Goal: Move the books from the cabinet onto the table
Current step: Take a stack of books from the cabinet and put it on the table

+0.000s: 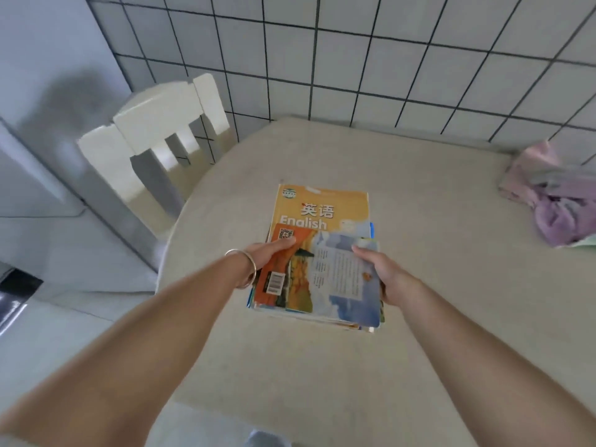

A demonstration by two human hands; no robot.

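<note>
Beige, matte worktop (403, 195) under both hands. Stack of books (317, 272) held between them, over the middle of the surface; whether its underside already rests on the worktop or hangs just above cannot be told from this angle.

Two-sided hold is probably for control: the covers are thin, of unequal sizes and slightly fanned, so a one-sided hold would likely let them slide. Orange "English" textbook (322, 208) juts out beyond the fingertips, away from the body.

Left hand (266, 253) — closed on the stack's left edge, thumb lying on the orange back cover, fingers hidden underneath. Bangle (245, 269) at that wrist.

Right hand (375, 269) — closed on the right edge, thumb over the pale blue cover, fingers out of sight below.

Crumpled lilac cloth (554, 201) well off to the right of the right hand. White chair (154, 130) beyond the left hand, off the worktop.

Judgement: set-down stage.
</note>
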